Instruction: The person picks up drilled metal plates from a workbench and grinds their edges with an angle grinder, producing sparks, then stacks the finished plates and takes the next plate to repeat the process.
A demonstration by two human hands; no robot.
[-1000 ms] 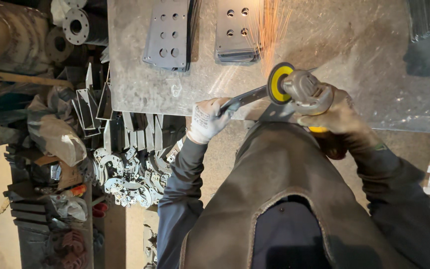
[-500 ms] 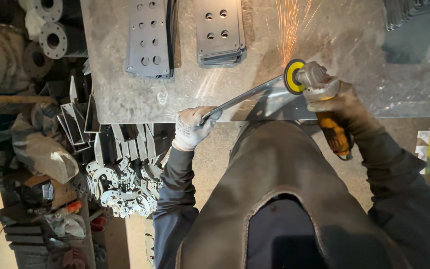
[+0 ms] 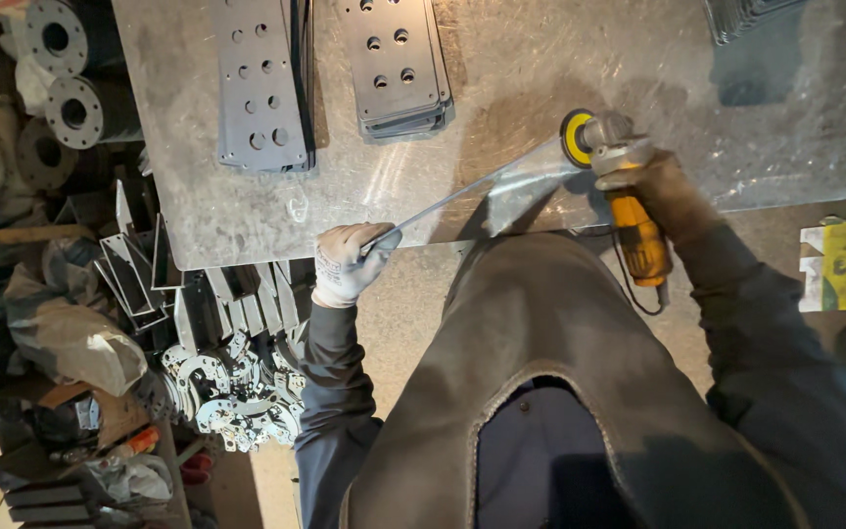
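My left hand (image 3: 350,260), in a white work glove, grips the near corner of a thin flat steel plate (image 3: 501,186) that lies tilted on the metal workbench (image 3: 247,225). My right hand (image 3: 663,191), in a dark glove, holds a yellow-bodied angle grinder (image 3: 629,211). Its yellow disc (image 3: 574,137) rests against the plate's far edge. No sparks show now. A leather apron covers my chest below the bench edge.
Two stacks of drilled steel plates (image 3: 261,83) (image 3: 394,64) lie at the back of the bench, another stack (image 3: 751,15) at the far right. Flanges (image 3: 61,69), angle brackets (image 3: 139,264) and small cut parts (image 3: 232,392) pile up on the left floor. Yellow boxes (image 3: 844,264) sit right.
The sparks thrown from the grinder disc earlier have stopped. The view has shifted, so the bench and plate stacks sit lower and closer. Both hands keep their holds.
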